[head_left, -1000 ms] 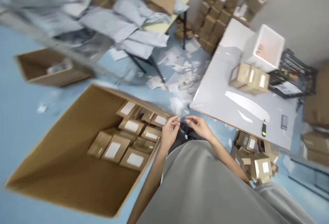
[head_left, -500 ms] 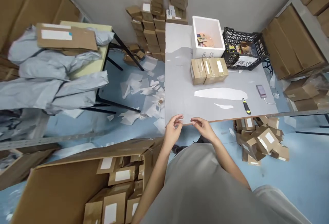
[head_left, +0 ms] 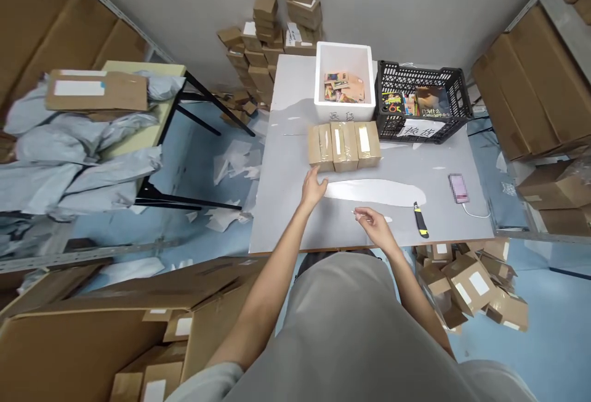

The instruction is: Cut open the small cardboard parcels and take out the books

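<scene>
My left hand (head_left: pixel 314 190) reaches over the table to the near side of the leftmost of three taped cardboard boxes (head_left: pixel 321 145). Its fingers are apart, with the fingertips at or almost at that box. My right hand (head_left: pixel 373 226) is over the table's near part, fingers curled towards the thumb. Something small and white shows at its fingertips; I cannot make out whether it is held or is a mark on the table. A black and yellow utility knife (head_left: pixel 420 220) lies to the right of this hand. Between hands and boxes stretches a long white patch (head_left: pixel 376 192).
Behind the boxes stand a white foam box (head_left: pixel 345 111) with colourful items and a black crate (head_left: pixel 415 134) holding books. A phone (head_left: pixel 458 188) on a cable lies at right. Left are grey parcels (head_left: pixel 87 137) and a large carton (head_left: pixel 69 353); boxes (head_left: pixel 475 285) heap on the floor.
Both hands have moved from the table's near edge forward over it. The left hand has come up to the leftmost box. The view has shifted and the table sits further left.
</scene>
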The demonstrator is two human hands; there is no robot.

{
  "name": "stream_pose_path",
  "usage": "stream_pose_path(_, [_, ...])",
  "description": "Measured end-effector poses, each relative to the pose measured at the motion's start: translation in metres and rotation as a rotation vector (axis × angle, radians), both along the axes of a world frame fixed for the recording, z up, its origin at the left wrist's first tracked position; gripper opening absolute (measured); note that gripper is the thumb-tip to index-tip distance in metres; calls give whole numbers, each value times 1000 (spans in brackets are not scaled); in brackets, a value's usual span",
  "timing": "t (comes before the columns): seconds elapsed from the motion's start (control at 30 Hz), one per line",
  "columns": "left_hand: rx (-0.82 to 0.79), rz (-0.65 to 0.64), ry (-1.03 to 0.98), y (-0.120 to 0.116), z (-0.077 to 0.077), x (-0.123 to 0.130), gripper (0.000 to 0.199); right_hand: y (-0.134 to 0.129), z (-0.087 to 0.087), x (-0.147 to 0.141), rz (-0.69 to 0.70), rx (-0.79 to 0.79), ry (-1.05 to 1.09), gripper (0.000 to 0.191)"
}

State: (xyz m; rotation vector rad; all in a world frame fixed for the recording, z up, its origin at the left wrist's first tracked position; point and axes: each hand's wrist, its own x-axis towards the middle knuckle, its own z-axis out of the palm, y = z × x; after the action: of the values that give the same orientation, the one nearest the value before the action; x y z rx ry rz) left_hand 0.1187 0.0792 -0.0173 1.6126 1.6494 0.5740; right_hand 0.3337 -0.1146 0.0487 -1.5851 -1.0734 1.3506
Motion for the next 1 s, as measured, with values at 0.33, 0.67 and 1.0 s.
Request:
stream_pose_path(0.33, [-92,-171,311,59,-14,39,78,-5,-20,17,35,-20,88,54])
stream_pose_path(0.67, [-88,12,500,87,-11,42,63,-12,-27,14,44,-48,71,52])
stream_pose_path(1.0, [-99,39,577,93,-7,26,37,-19,-28,2,14,-57,60,56])
